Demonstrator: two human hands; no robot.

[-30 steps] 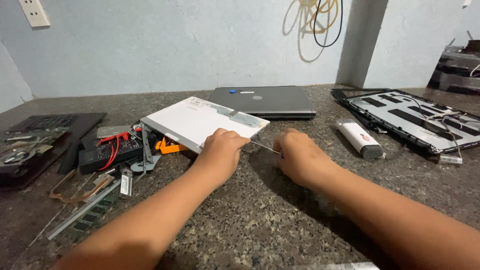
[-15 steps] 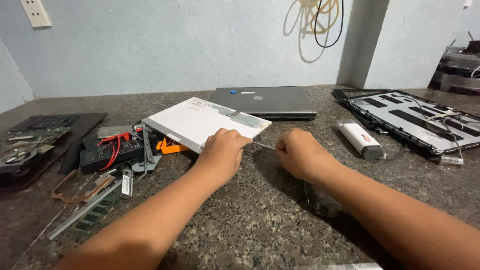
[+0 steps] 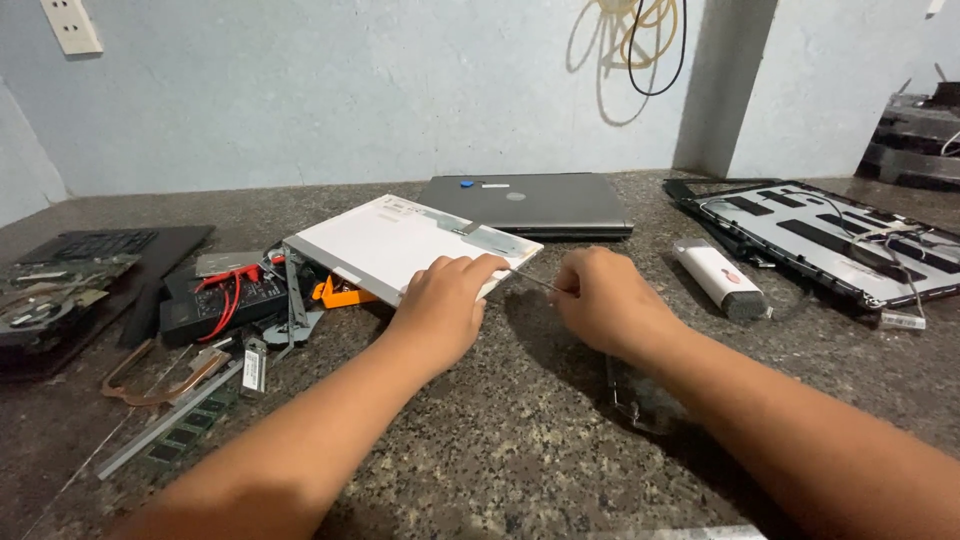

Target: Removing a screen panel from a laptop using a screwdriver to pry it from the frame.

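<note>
A flat white laptop screen panel lies tilted on the dark granite counter, its left end propped on loose parts. My left hand rests on the panel's near right corner, fingers pressing its edge. My right hand is closed around a thin metal screwdriver whose tip points left at that same corner. The two hands are a short gap apart.
A shut grey laptop lies behind the panel. A stripped laptop lid and a white lighter-shaped object are at right. At left lie a circuit board with red wires, an orange tool, a memory stick and a keyboard.
Both hands stay at the panel's corner with hardly any shift; the right hand and screwdriver have edged slightly. The panel has not moved.
</note>
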